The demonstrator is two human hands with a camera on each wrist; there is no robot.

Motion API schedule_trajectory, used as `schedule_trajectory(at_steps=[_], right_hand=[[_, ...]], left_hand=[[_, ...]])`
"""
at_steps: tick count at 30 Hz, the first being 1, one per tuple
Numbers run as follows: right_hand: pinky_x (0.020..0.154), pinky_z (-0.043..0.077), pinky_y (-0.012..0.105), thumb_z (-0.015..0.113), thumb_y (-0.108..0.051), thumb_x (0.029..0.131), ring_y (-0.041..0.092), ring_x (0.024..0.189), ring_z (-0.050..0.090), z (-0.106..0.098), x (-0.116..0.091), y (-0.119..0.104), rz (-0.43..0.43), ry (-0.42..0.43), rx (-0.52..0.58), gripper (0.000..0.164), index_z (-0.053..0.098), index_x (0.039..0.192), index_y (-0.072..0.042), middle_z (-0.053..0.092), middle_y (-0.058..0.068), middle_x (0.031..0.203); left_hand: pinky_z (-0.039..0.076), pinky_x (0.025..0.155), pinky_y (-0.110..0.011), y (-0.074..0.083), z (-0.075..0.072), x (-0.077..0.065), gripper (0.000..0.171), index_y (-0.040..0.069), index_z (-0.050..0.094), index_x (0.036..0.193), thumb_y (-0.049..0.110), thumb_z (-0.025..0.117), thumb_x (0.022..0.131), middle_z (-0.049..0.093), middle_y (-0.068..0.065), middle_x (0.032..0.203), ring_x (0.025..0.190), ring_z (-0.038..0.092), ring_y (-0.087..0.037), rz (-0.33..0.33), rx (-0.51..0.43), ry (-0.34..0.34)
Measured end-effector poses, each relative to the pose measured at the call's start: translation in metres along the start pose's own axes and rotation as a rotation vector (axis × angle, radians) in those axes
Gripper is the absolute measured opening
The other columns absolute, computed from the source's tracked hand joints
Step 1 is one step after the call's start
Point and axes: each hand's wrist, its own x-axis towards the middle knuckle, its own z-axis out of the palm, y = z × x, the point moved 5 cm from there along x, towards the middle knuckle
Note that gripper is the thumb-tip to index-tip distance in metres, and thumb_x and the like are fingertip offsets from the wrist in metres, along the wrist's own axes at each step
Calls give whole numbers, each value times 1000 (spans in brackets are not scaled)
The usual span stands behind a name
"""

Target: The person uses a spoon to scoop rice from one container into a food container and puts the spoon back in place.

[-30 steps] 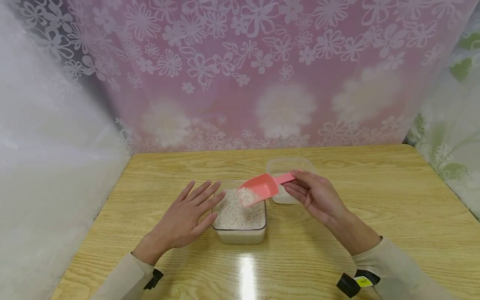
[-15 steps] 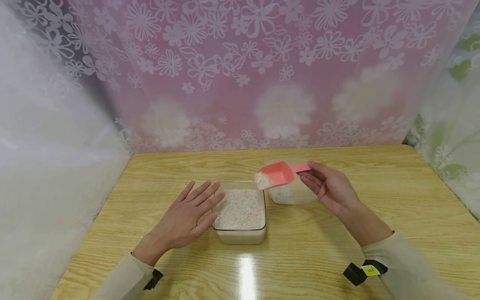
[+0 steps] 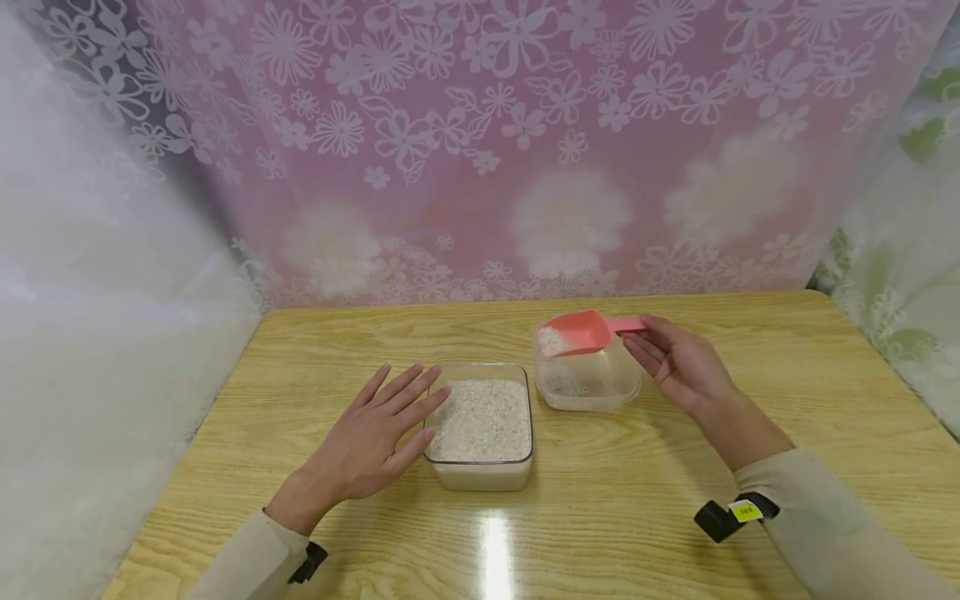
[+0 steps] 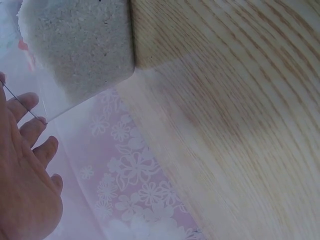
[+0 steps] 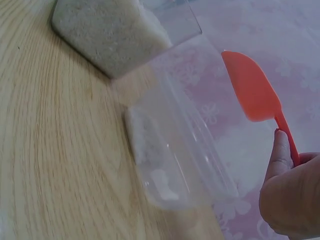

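Observation:
My right hand pinches the handle of a pink scoop, which carries a small heap of rice at its lip. The scoop hangs above a clear plastic tub with some rice showing at its left side. A dark-rimmed clear container, well filled with rice, stands to the left of the tub. My left hand has its fingers spread and extended, with the fingertips at that container's left rim. In the left wrist view, the fingers touch the container's edge.
Both containers stand on a wood-grain table. A pink floral curtain hangs behind the table's back edge. Pale sheets hang at the left and right sides.
My right hand has lifted the scoop of rice from over the filled container and carried it right and back, over the clear tub. The left hand has stayed in place.

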Motion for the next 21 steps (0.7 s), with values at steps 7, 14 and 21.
schedule_trajectory(at_steps=[7,14,21], right_hand=[[86,53,30,54,-5,97,24,84,70,-16,8,-2,-6,73,-20,16,70,99,-1,69,16,91],[85,53,30,55,-6,97,23,83,70,-25,13,-2,-15,103,-43,15,69,98,-1,69,16,89],[86,53,30,55,-6,97,23,84,70,-30,19,-4,-39,127,-86,14,69,97,-1,69,16,89]], left_hand=[[7,116,-48,0,0,0,52,19,36,150,42,35,103,25,-2,156,143,19,-23,-2,-15,-1],[7,116,-48,0,0,0,52,19,36,150,42,34,103,25,-2,156,143,19,-22,-2,-15,8],[7,116,-48,0,1,0,52,19,35,150,42,35,103,24,-1,156,142,20,-22,1,-19,12]])
